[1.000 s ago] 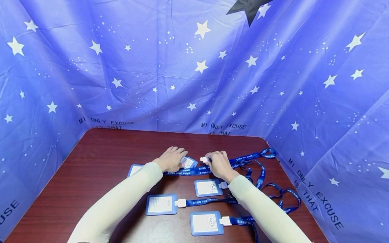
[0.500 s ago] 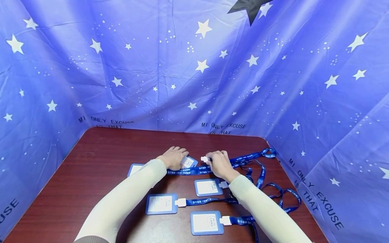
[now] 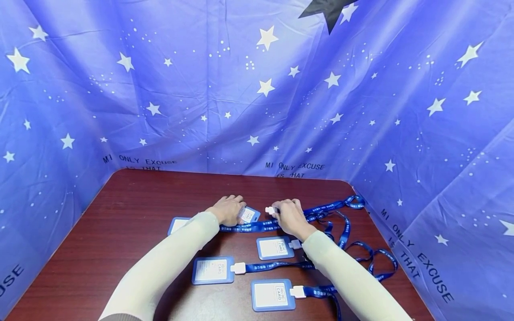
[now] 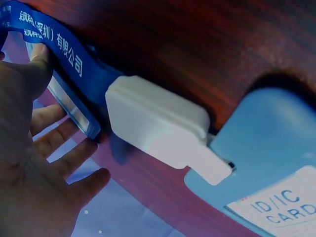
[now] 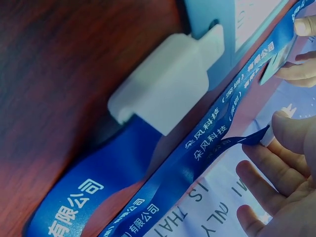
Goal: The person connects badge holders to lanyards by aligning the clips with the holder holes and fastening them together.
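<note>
At the far middle of the table my left hand [image 3: 229, 209] holds a blue ID badge holder [image 3: 250, 215] with a white card in it. In the left wrist view my thumb and fingers lie at the two sides of this holder [image 4: 74, 109]. To its right, my right hand [image 3: 290, 218] pinches the white clip [image 3: 270, 210] of a blue lanyard between thumb and index finger. A gap separates clip and holder. The clip [image 5: 268, 136] is mostly covered by the fingertips in the right wrist view.
Three badges [image 3: 276, 248], [image 3: 213, 270], [image 3: 274, 295] lie nearer, clipped to lanyards. Another badge [image 3: 178, 223] is partly behind the left sleeve, its lanyard [image 3: 249, 227] running right below both hands. Lanyard loops [image 3: 361, 254] spread at the right. A starry curtain [image 3: 209, 89] surrounds the table [image 3: 132, 196].
My left hand and the badge holder have shifted very slightly; the left forearm moved a little to the right. My right hand stays in place with the clip.
</note>
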Available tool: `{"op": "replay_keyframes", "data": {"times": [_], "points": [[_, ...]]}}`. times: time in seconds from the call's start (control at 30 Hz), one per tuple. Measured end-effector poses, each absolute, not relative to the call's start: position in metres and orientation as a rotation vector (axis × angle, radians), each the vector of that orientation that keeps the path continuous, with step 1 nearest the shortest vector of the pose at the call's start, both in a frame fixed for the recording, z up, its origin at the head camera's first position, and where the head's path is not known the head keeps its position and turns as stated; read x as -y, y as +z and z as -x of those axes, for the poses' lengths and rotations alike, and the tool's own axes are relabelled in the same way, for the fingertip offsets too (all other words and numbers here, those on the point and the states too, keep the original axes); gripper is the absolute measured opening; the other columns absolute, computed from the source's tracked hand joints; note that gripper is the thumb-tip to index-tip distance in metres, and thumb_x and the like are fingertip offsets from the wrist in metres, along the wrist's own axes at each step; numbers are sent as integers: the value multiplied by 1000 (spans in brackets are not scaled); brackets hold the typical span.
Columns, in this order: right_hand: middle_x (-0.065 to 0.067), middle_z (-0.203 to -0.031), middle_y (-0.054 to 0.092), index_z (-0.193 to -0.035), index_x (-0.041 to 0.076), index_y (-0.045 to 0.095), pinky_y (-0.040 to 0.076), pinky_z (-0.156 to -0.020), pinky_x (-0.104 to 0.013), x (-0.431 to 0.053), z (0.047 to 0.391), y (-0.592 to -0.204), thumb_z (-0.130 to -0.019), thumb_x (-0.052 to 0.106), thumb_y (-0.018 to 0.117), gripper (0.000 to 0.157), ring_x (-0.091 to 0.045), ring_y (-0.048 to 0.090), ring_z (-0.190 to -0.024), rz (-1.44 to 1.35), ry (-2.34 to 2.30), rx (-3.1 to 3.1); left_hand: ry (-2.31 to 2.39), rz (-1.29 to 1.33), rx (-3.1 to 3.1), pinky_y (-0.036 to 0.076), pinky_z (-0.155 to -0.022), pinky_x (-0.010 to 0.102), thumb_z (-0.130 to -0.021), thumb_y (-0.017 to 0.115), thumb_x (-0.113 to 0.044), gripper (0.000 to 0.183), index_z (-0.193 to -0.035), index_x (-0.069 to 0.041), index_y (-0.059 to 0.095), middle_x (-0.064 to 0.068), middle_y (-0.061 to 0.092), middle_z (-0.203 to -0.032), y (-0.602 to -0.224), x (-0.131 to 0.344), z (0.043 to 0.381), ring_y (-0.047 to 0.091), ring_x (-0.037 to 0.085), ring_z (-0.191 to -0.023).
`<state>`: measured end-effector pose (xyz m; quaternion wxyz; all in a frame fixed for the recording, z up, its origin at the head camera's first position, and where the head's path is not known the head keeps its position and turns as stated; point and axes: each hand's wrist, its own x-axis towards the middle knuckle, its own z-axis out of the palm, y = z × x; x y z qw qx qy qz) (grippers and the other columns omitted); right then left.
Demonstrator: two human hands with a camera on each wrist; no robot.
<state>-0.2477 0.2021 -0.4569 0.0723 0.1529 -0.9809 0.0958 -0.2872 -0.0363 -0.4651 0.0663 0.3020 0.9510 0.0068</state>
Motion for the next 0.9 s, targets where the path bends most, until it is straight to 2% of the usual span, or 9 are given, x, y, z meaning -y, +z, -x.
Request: {"op": "replay_keyframes", "data": {"times": [0.17, 0.37, 0.67, 0.9], "points": [[-7, -117, 75, -120, 8, 75, 35, -109, -49, -201, 250, -458, -97, 20, 73, 26, -29, 63, -118, -463, 278, 2944, 44, -898, -2872, 44, -112, 43, -95, 70, -44, 64, -148, -12, 55, 6, 49, -148, -467, 36, 286, 48, 27, -130], [-7, -115, 75, -118, 9, 76, 36, -108, -49, -198, 250, -460, -96, 19, 74, 24, -29, 64, -116, -476, 278, 2936, -8, -919, -2877, 45, -111, 40, -95, 69, -43, 65, -148, -10, 55, 7, 50, -148, -469, 36, 284, 48, 28, -128], [-6, -114, 76, -116, 10, 76, 37, -105, -49, -197, 251, -459, -96, 19, 75, 22, -28, 64, -114, -497, 255, 2939, -50, -935, -2895, 49, -104, 37, -94, 70, -46, 63, -144, -10, 59, 7, 55, -139, -469, 38, 284, 51, 25, -116], [-6, -112, 76, -113, 10, 77, 37, -104, -49, -197, 255, -459, -94, 14, 76, 20, -28, 65, -113, -528, 235, 2924, -83, -944, -2922, 48, -106, 38, -95, 68, -49, 63, -142, -9, 60, 9, 55, -140, -469, 40, 283, 52, 27, -120]]}}
